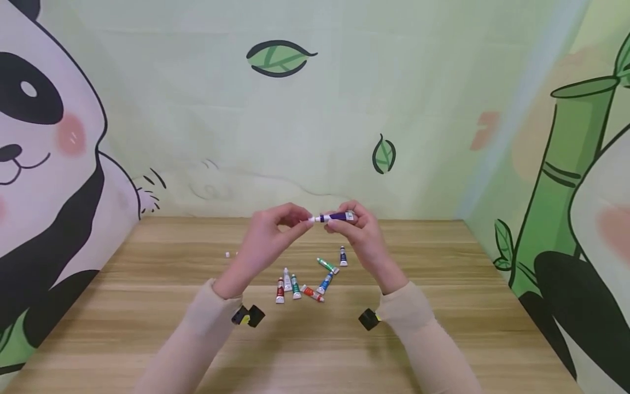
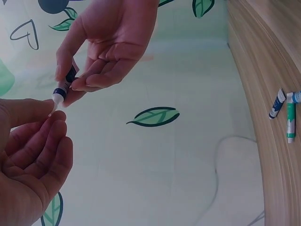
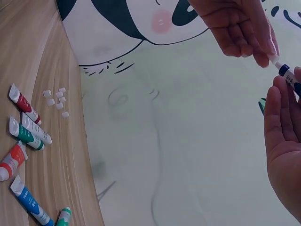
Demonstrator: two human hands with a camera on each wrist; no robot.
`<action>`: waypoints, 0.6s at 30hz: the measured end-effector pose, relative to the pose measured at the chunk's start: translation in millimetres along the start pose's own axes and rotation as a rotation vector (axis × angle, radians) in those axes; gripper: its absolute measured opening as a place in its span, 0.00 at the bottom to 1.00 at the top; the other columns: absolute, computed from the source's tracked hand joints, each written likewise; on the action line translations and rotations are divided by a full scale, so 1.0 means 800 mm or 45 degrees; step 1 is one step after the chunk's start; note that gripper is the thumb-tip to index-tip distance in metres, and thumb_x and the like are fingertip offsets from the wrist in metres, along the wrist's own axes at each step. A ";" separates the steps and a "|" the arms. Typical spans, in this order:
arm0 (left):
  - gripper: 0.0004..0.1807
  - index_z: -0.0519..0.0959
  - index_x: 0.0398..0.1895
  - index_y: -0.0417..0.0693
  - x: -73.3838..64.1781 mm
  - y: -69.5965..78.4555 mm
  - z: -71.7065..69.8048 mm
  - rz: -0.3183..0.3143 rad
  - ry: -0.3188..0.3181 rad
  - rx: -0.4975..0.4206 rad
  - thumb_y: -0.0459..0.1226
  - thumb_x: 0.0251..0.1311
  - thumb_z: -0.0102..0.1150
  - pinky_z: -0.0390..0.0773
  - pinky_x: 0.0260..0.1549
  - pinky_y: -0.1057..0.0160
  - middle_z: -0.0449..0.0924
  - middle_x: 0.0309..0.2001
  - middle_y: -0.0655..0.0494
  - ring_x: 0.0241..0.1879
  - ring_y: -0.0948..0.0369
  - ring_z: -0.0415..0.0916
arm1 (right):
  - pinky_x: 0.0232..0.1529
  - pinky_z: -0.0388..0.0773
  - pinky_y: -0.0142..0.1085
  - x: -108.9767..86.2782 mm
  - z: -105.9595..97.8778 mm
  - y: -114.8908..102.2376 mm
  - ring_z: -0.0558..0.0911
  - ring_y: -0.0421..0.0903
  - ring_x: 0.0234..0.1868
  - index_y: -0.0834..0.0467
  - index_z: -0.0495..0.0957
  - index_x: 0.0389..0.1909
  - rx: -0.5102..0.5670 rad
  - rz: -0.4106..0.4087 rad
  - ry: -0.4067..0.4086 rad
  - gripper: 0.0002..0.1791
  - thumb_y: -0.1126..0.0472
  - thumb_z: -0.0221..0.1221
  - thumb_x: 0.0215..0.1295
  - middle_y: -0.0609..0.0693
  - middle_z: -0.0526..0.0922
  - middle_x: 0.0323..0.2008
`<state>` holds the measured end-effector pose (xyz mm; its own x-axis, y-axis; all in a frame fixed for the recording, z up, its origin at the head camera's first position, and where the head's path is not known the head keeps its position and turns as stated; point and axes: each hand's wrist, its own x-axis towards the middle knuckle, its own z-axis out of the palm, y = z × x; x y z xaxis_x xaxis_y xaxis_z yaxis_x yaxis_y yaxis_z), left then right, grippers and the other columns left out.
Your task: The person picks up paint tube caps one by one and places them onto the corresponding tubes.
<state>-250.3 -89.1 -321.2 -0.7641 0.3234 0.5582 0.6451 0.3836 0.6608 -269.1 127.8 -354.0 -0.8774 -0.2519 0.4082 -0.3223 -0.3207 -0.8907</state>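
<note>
A dark purple-blue paint tube [image 1: 338, 217] is held level above the table, its nozzle pointing left. My right hand [image 1: 366, 235] grips the tube's body between thumb and fingers. At the nozzle end my left hand [image 1: 266, 232] pinches the small white cap [image 3: 273, 59] with thumb and index finger. The fingertips partly hide the cap, so I cannot tell whether it is still on the nozzle. The other left fingers are loosely curled in the left wrist view.
Several paint tubes lie below the hands: a dark red one [image 1: 280, 290], a teal one [image 1: 296, 287], a white one [image 1: 287, 279], an orange one [image 1: 312, 293], a blue one [image 1: 325, 283], a green one [image 1: 327, 266] and a navy one [image 1: 343, 256]. Loose white caps [image 3: 59, 95] lie on the wooden table [image 1: 162, 312].
</note>
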 end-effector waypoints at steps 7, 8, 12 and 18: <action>0.07 0.85 0.42 0.47 0.000 0.003 0.003 0.038 0.001 0.006 0.39 0.66 0.67 0.81 0.31 0.60 0.87 0.35 0.59 0.34 0.63 0.82 | 0.52 0.80 0.36 -0.001 0.002 0.001 0.85 0.42 0.40 0.56 0.72 0.43 0.010 -0.020 -0.010 0.09 0.72 0.56 0.69 0.47 0.88 0.40; 0.07 0.85 0.42 0.47 0.000 0.004 0.003 0.037 -0.006 0.006 0.39 0.66 0.66 0.81 0.31 0.60 0.87 0.35 0.59 0.34 0.63 0.82 | 0.52 0.81 0.36 -0.002 0.002 0.002 0.85 0.42 0.40 0.56 0.72 0.43 0.017 -0.023 -0.015 0.09 0.73 0.55 0.69 0.47 0.87 0.40; 0.07 0.85 0.42 0.46 -0.003 0.005 0.005 0.029 -0.026 0.010 0.40 0.66 0.66 0.82 0.33 0.60 0.87 0.35 0.60 0.34 0.63 0.82 | 0.51 0.81 0.36 -0.005 0.001 0.002 0.85 0.42 0.40 0.55 0.75 0.43 0.018 -0.022 -0.032 0.10 0.73 0.55 0.69 0.47 0.86 0.38; 0.07 0.86 0.41 0.45 -0.007 0.006 0.007 0.055 -0.015 0.010 0.39 0.66 0.66 0.82 0.37 0.59 0.87 0.36 0.59 0.35 0.63 0.82 | 0.53 0.80 0.37 -0.009 -0.001 0.002 0.84 0.41 0.39 0.54 0.78 0.41 -0.025 -0.001 -0.055 0.11 0.73 0.55 0.69 0.47 0.85 0.37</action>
<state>-242.9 -84.2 -323.8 -0.7353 0.3500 0.5804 0.6778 0.3757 0.6321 -263.9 130.0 -358.7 -0.8611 -0.2913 0.4166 -0.3301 -0.3029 -0.8940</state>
